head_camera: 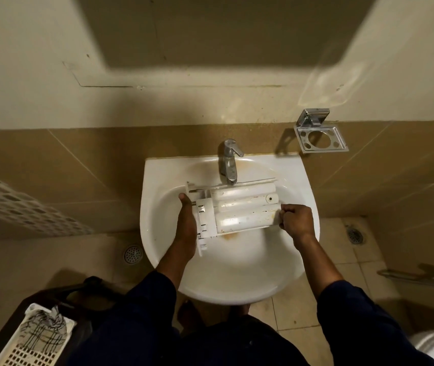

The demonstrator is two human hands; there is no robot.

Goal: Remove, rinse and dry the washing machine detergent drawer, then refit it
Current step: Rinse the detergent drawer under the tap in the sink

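Beige wall tiles are seen behind a white sink (157, 178), with a tap (228, 165) at its back edge. Over the basin, just below the spout, the drawer (239, 210) is held underside up. Its front-panel end is gripped by the left hand (188, 220); its rear end is pinched by the right hand (296, 220), fingers (284, 211) curled shut on it.
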